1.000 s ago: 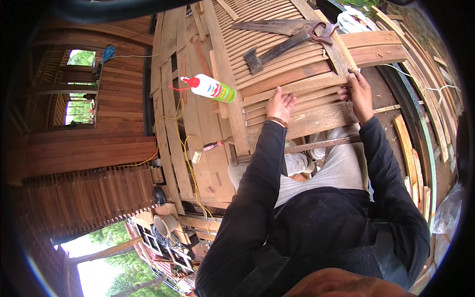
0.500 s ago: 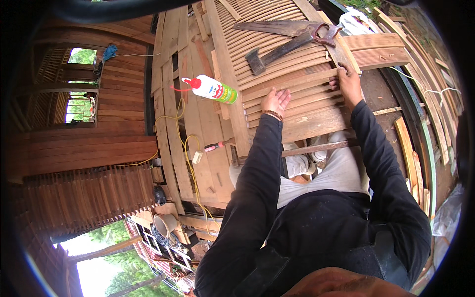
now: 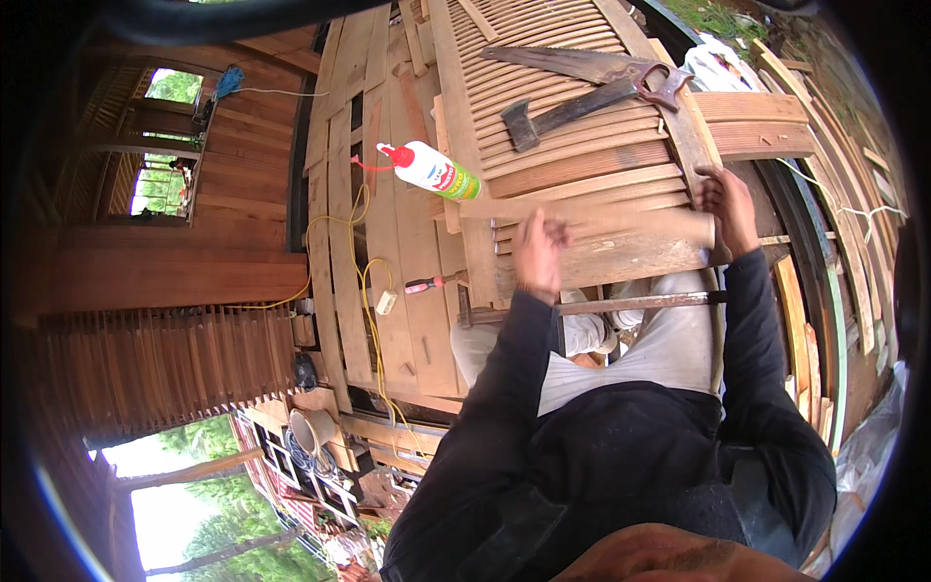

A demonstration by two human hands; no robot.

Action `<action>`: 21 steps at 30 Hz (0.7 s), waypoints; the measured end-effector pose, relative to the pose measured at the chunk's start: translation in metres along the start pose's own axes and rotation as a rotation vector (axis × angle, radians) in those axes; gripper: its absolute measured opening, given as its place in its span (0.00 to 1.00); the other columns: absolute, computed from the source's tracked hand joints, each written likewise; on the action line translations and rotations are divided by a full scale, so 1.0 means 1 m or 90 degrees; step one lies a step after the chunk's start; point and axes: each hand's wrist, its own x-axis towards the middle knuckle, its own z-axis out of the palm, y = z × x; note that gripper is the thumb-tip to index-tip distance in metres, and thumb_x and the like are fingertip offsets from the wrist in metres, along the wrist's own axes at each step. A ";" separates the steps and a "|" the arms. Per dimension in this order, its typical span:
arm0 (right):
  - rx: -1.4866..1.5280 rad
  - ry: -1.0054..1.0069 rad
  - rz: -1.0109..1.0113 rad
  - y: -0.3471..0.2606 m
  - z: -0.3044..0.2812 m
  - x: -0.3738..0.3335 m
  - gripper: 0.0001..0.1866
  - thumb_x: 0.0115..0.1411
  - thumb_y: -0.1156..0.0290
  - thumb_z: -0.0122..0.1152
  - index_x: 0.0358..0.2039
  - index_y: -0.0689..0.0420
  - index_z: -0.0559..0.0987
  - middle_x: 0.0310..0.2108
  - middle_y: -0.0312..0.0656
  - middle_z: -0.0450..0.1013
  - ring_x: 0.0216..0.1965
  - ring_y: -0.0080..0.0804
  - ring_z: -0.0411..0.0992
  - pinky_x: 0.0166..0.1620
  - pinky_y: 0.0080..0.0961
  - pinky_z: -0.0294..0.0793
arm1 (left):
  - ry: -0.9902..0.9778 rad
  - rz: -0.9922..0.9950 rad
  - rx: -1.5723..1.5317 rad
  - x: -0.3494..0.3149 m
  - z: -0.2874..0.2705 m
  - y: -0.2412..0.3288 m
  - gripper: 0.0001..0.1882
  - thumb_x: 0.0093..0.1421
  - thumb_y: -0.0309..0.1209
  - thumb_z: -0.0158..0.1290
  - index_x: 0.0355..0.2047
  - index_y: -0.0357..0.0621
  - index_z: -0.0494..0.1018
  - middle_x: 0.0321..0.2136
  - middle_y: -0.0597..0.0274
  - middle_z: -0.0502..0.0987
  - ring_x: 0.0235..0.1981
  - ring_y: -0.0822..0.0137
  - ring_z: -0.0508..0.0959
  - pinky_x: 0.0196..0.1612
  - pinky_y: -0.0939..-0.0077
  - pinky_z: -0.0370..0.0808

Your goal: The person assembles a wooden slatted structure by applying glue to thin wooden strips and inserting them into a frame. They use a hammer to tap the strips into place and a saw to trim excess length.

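A thin wooden slat [image 3: 630, 221], smeared by motion, slants over the slatted panel [image 3: 572, 126]. My left hand [image 3: 541, 254] is at the slat's left part, with blurred fingers closed on it. The slat's right end lies beside my right hand [image 3: 732, 211], whose fingers are loosely bent and apart at the panel's right frame board; I see nothing between them. A white glue bottle [image 3: 432, 170] with a red cap lies left of the panel. Beyond my hands, a hammer-like tool with a dark head [image 3: 521, 126] and a handsaw [image 3: 572, 64] lie on the panel.
A red-handled screwdriver [image 3: 424, 286] and a yellow cord [image 3: 367, 291] with a white socket [image 3: 387, 303] lie on the boards at left. A metal bar [image 3: 640, 302] crosses before my knees. Grooved planks [image 3: 752, 124] and long timber strips [image 3: 844, 204] are at right.
The slat has come up off the panel and swung nearer to me, blurring. My left hand has moved toward me and its fingers have curled; my right hand has shifted rightward off the slat.
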 end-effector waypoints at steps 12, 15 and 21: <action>-0.671 -0.408 -0.542 0.068 0.237 0.007 0.22 0.59 0.63 0.64 0.53 0.58 0.80 0.47 0.54 0.77 0.52 0.55 0.74 0.58 0.49 0.73 | 0.392 0.132 0.082 -0.107 -0.158 0.019 0.13 0.70 0.38 0.50 0.34 0.41 0.74 0.19 0.67 0.71 0.18 0.73 0.69 0.23 0.77 0.66; -0.814 -0.408 -0.508 0.088 0.283 0.016 0.23 0.61 0.59 0.62 0.54 0.56 0.80 0.52 0.52 0.76 0.56 0.55 0.72 0.60 0.52 0.70 | 0.398 0.115 0.076 -0.108 -0.157 0.018 0.13 0.69 0.38 0.51 0.34 0.42 0.75 0.20 0.67 0.72 0.18 0.73 0.70 0.22 0.77 0.65; -0.964 -0.417 -0.506 0.100 0.313 0.022 0.23 0.62 0.55 0.60 0.53 0.54 0.82 0.55 0.49 0.73 0.60 0.51 0.69 0.61 0.53 0.68 | 0.392 0.083 -0.005 -0.103 -0.162 0.016 0.11 0.69 0.37 0.53 0.34 0.42 0.76 0.21 0.67 0.74 0.17 0.74 0.70 0.21 0.78 0.64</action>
